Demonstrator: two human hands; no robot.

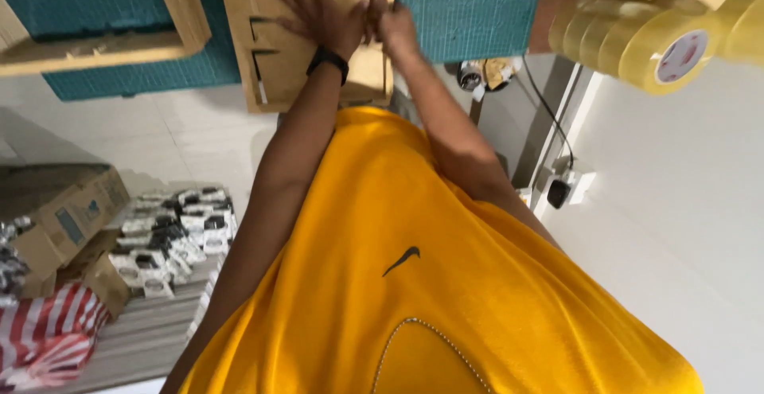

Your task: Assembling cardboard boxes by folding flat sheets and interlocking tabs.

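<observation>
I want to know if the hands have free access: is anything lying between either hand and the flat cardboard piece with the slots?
Nothing visible does. The left hand lies spread flat on the slotted cardboard piece, and the right hand touches it beside the left. No other thing comes between hands and cardboard.

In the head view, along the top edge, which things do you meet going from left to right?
Wooden frame → left hand flat on the slotted board → right hand → green cutting mat → tape rolls.
</observation>
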